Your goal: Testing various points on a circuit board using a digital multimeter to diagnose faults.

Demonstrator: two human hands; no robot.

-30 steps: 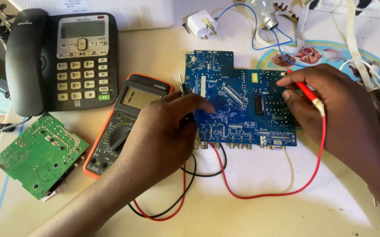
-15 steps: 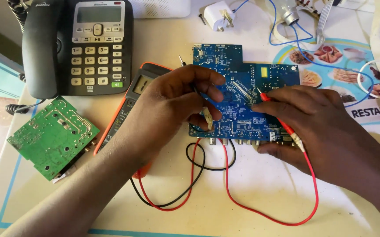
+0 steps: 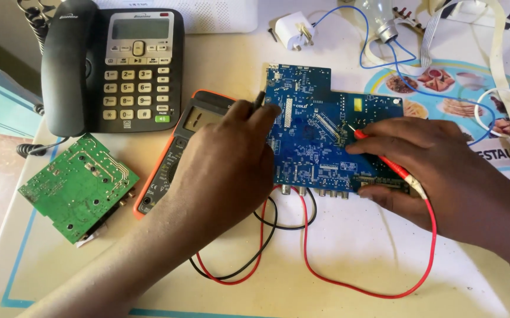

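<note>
The pale worktop (image 3: 349, 247) carries everything, with a printed mat showing food pictures (image 3: 443, 88) at its far right. One black desk telephone (image 3: 113, 65) sits far left. There are two circuit boards: one blue board (image 3: 320, 138) in the middle and one smaller green board (image 3: 75, 185) lying near left, well apart from it. One orange-cased multimeter (image 3: 172, 153) lies between them, just beside the blue board and partly under the left forearm. The two hands both work over the blue board. The left hand (image 3: 225, 159) is closed on a black probe (image 3: 260, 99) at the board's left edge (only its tip shows). The right hand (image 3: 431, 168) pinches one red probe (image 3: 378, 154), its tip touching the board's middle. Two leads, one red lead (image 3: 378, 288) and one black lead (image 3: 267, 235), loop over the near worktop. One white plug adapter (image 3: 293, 30) and one clear bulb (image 3: 381, 20) on blue wire lie at the far edge.
</note>
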